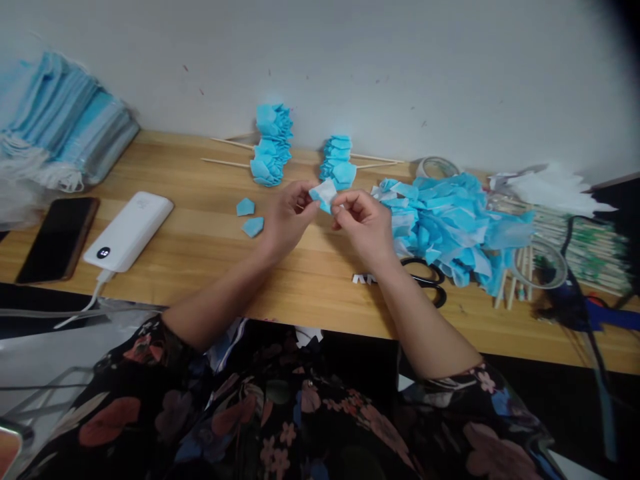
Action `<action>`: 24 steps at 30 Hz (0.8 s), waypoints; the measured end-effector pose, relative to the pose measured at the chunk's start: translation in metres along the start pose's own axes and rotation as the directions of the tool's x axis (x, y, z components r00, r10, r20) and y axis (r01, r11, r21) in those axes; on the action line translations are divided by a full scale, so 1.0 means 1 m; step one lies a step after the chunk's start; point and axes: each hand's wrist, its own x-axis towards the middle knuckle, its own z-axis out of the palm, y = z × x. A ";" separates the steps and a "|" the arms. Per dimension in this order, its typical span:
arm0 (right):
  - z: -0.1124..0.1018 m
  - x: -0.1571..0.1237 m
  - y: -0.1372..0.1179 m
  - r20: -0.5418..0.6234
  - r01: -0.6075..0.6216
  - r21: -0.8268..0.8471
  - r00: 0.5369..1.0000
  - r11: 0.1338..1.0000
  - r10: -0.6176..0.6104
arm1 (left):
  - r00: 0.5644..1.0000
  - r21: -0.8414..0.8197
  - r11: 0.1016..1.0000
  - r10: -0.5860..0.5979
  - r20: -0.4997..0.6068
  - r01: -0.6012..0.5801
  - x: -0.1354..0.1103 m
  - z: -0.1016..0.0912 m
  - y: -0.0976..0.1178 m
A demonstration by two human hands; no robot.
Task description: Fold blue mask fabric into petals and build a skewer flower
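Note:
Between my two hands is a small blue-and-white fabric piece (324,193), held above the table. The fingers of my left hand (293,210) pinch its left edge. At its lower right corner, my right hand (364,217) pinches it between thumb and forefinger. Two cut blue petals (245,207) lie on the wood left of my left hand. Behind my hands are blue fabric flowers on sticks, one group (273,147) at left and another (339,162) at right. Black scissors (425,273) rest partly under my right forearm, beside small white strips (361,279).
A heap of blue fabric scraps (445,220) lies to the right, near tape rolls (543,263) and wooden sticks (595,253). At left are a phone (57,240), a white power bank (129,232) with a cable, and a stack of blue masks (65,120). A wall (350,67) stands behind the table.

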 end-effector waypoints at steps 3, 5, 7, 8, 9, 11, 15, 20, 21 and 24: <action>0.000 0.000 0.002 0.001 0.001 0.001 1.000 1.000 -0.001 | 0.998 0.051 0.996 0.070 -0.001 -0.069 -0.001 0.000 -0.004; 0.000 0.000 0.002 0.003 -0.010 -0.006 1.000 1.000 0.010 | 0.992 0.090 0.988 0.123 0.004 -0.123 -0.002 0.000 -0.005; 0.000 0.001 0.001 0.011 -0.028 -0.012 1.000 1.000 0.028 | 0.985 0.123 0.977 0.172 0.009 -0.172 -0.002 -0.002 -0.006; 0.000 0.001 0.001 0.014 -0.035 -0.005 0.999 0.999 0.035 | 0.983 0.137 0.973 0.185 0.016 -0.185 -0.003 -0.002 -0.005; 0.000 0.001 0.000 0.015 -0.040 0.007 0.999 0.999 0.039 | 0.982 0.151 0.970 0.188 0.022 -0.189 -0.003 -0.003 -0.004; 0.001 0.001 -0.001 0.016 -0.039 0.031 0.999 0.999 0.039 | 0.983 0.188 0.965 0.180 0.034 -0.183 -0.003 -0.004 -0.003; 0.001 0.001 0.000 0.012 -0.045 0.042 0.999 0.998 0.045 | 0.985 0.214 0.961 0.173 0.027 -0.174 -0.003 -0.003 0.000; -0.001 0.003 0.006 -0.005 -0.083 0.054 0.997 0.995 0.083 | 0.995 0.025 0.996 0.090 0.047 -0.091 0.000 -0.002 0.000; -0.002 0.004 0.007 -0.008 -0.082 0.055 0.997 0.995 0.082 | 0.995 -0.011 0.997 0.073 0.071 -0.072 0.001 -0.002 -0.001; -0.003 0.004 0.009 -0.009 -0.072 0.050 0.997 0.996 0.072 | 0.989 -0.070 0.997 0.039 0.145 -0.029 0.003 -0.001 -0.006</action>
